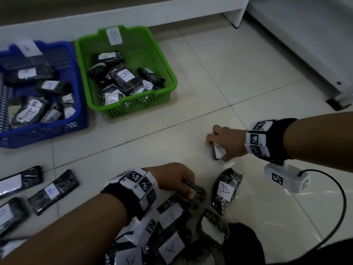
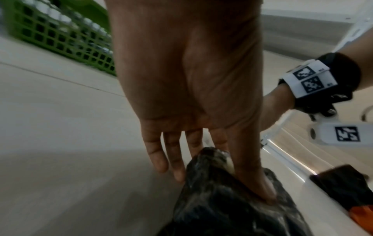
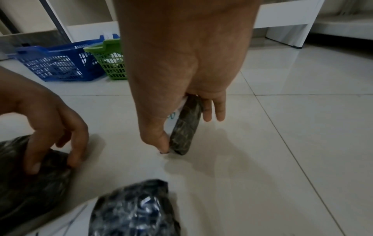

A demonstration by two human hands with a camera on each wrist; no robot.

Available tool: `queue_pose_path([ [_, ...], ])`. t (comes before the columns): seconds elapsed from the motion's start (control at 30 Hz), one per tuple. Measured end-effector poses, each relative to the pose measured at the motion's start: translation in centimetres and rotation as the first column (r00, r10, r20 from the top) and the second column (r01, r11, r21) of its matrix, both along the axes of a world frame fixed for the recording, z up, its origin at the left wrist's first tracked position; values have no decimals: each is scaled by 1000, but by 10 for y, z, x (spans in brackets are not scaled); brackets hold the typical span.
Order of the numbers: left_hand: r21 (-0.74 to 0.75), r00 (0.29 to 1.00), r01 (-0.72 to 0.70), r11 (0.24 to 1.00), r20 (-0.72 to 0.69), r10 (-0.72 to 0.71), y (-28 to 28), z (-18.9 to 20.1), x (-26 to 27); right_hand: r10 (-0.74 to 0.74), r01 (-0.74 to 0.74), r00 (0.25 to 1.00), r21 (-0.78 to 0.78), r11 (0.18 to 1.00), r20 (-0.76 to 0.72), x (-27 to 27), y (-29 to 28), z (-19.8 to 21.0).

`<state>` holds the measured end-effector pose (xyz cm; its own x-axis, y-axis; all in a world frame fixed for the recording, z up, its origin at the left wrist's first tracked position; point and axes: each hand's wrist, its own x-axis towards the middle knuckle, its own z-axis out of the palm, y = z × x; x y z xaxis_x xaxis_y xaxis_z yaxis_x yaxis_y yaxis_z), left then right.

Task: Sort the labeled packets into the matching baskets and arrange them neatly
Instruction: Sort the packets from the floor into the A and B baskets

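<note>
- Nearest the head camera lies a heap of packets [image 1: 170, 232] at the bottom of the view, dark wrapped bundles with white labels, several marked A.
- Floor [image 1: 248, 77] of pale tiles carries everything.
- Blue basket [image 1: 80, 104], tagged A, sits at far left and holds a jumble of A packets.
- Green basket [image 1: 168, 73], tagged B, stands just beside it on the right, holding B packets (some lying askew).
- Loose packets [image 1: 53, 192] lie at the left edge, one marked B.
- A packet [image 1: 226, 190] lies alone between the two hands.
- Left hand [image 1: 175, 178] reaches down onto the heap; its grip is closed on a dark packet [image 2: 222, 199], thumb pressed on top and fingers along its far side.
- Right hand [image 1: 227, 142] is stretched forward on the floor, well apart from the baskets; its grip pinches a slim B packet [image 3: 186, 126] stood on edge, thumb on one side and fingers on the other.
</note>
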<state>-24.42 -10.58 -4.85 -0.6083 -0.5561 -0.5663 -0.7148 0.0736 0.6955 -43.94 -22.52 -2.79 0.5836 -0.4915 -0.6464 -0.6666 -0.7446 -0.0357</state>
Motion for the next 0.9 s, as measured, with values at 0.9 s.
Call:
queue_pose_path([
  [0.9,371,-401,-903,-219,-538,741,-7,80,278,-280,421,595,5,907,753,271,-54,101],
])
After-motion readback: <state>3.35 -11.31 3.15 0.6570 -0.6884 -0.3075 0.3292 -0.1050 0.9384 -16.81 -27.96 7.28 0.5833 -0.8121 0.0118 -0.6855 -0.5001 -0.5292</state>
